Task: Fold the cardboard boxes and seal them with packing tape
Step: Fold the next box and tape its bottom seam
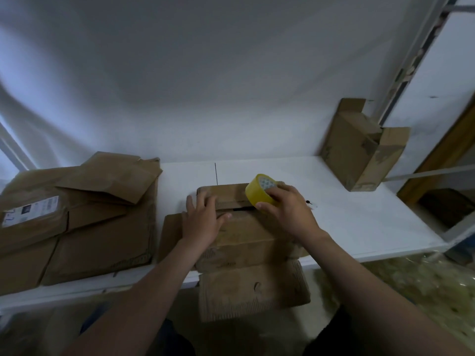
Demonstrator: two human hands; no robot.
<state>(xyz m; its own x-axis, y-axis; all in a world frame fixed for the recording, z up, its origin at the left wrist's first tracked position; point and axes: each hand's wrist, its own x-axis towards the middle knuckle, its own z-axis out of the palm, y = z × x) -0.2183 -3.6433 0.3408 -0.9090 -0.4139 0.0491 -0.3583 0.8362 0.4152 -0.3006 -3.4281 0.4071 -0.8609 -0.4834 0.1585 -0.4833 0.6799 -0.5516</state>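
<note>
The cardboard box sits at the near edge of the white counter, its top flaps folded nearly shut with a dark slit between them and one flap hanging over the front. The left hand lies flat on the flaps, fingers straight. The right hand grips a yellow roll of packing tape at the seam's right end. A stack of flattened boxes lies to the left; an open box leans against the wall at far right
</note>
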